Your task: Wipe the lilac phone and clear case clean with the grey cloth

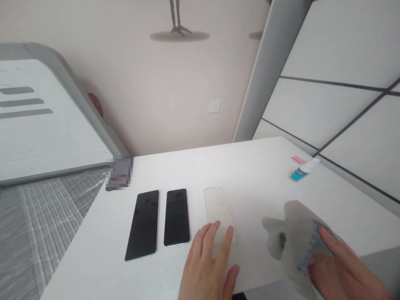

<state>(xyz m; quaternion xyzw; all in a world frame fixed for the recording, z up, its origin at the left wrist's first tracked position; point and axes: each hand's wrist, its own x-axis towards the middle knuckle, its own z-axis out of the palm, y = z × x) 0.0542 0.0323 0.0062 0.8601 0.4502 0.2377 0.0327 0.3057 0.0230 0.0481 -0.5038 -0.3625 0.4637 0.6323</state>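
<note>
My left hand (pixel 208 260) rests with fingers spread over the lower part of a clear phone case (pixel 218 204) lying on the white table. Its fingertips touch the case. To the right, my right hand (pixel 340 266) grips a crumpled grey cloth (pixel 295 233) with blue markings, held at the table's near right side; the cloth is somewhat blurred. Left of the case lies a black phone (pixel 177 216), screen up. Beside that phone is a larger dark device like a tablet (pixel 143 225), also flat with its screen up.
A small spray bottle (pixel 301 171) with a blue label lies on its side at the back right, by a pink slip (pixel 298 160). A pixelated dark item (pixel 120 173) sits at the table's back left corner. A headboard (pixel 46 112) and striped bedding (pixel 62 212) are at left.
</note>
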